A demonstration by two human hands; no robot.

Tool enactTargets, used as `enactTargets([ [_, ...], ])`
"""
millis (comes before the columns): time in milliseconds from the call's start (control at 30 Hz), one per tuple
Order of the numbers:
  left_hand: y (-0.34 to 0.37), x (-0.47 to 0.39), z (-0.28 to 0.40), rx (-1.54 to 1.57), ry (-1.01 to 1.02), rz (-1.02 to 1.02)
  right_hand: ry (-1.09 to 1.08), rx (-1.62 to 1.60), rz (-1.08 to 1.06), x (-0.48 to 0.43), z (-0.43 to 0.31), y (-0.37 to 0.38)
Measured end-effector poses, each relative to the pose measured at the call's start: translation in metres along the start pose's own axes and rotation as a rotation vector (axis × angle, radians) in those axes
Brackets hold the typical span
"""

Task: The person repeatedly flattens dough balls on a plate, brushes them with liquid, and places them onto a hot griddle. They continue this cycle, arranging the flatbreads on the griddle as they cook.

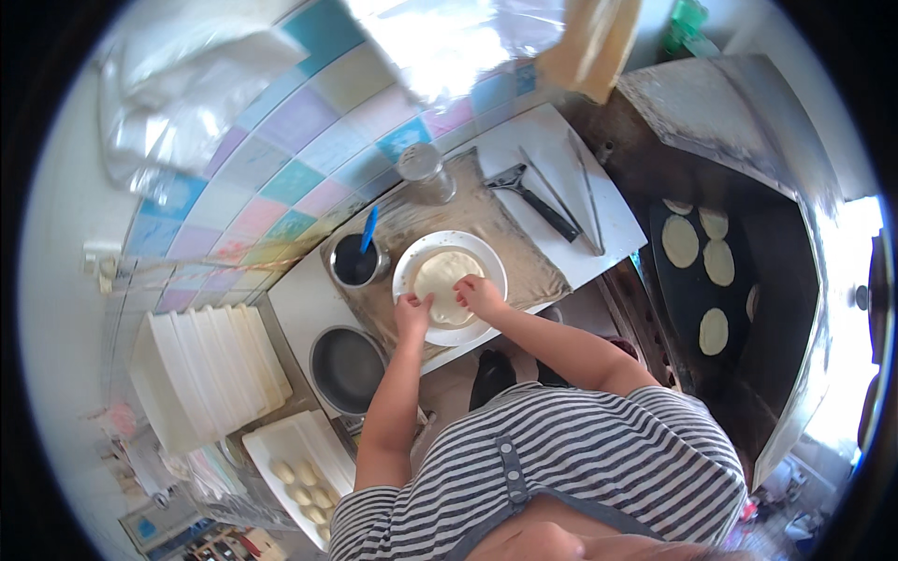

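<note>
A flat round of pale dough [449, 277] lies in a white plate [494, 266] directly before me. My left hand [412, 314] is at the plate's near left side, fingertips against the dough's edge. From the right, my right hand [480, 297] reaches over the dough, its fingers bent close to the surface. Whether either hand pinches the dough is too small to tell. Beneath the plate lies a brown stained cloth [523, 231]. A cup of dark liquid [354, 261] with a blue-handled utensil [370, 228] stands left of the plate.
Behind the plate stands a glass shaker jar [426, 175]. A black-handled scraper [540, 207] and metal tongs [589, 196] lie at right. Beyond them, several dough rounds sit on a dark griddle [677, 294]. At left are a dark pot [347, 368], stacked white trays [210, 372] and several dough balls [303, 494].
</note>
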State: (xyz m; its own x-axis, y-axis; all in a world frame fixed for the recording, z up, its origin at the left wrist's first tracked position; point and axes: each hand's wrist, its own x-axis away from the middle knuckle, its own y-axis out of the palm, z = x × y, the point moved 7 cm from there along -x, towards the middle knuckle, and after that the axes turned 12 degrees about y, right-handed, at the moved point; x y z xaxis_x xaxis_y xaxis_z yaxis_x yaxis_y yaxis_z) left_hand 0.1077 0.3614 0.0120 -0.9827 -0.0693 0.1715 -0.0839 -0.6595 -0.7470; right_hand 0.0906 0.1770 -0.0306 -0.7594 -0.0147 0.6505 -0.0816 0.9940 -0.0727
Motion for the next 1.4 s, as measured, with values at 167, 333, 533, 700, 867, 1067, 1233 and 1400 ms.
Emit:
enactTargets([
  [167, 0.008, 0.041, 0.091, -0.193, 0.633, -0.138, 0.191, -0.124, -0.075, 0.011, -0.01, 0.015],
  [333, 0.016, 0.048, 0.141, 0.261, 0.615, -0.158, -0.259, 0.043, -0.026, 0.086, -0.028, -0.091],
  [533, 0.258, 0.084, 0.211, 1.205, -0.272, -1.097, -0.094, -0.439, 0.285, 0.177, 0.118, -0.28],
  [700, 0.447, 0.14, 0.331, 0.694, 0.232, -1.292, 0.046, -0.48, 0.907, 0.215, 0.215, -0.41],
  [867, 0.525, 0.147, 0.403, 0.138, 0.907, -1.025, 0.229, -0.16, 1.268, 0.191, 0.26, -0.482],
  [1067, 0.481, 0.185, 0.383, -0.416, 1.631, -0.845, 0.223, 0.543, 1.347, 0.192, 0.256, -0.437],
  [1233, 0.428, 0.192, 0.374, -0.531, 1.631, -0.976, 0.191, 0.763, 1.292, 0.197, 0.202, -0.429],
  [1400, 0.294, 0.107, 0.353, -0.183, 1.405, -0.61, -0.346, 0.519, 1.247, 0.156, 0.036, -0.411],
])
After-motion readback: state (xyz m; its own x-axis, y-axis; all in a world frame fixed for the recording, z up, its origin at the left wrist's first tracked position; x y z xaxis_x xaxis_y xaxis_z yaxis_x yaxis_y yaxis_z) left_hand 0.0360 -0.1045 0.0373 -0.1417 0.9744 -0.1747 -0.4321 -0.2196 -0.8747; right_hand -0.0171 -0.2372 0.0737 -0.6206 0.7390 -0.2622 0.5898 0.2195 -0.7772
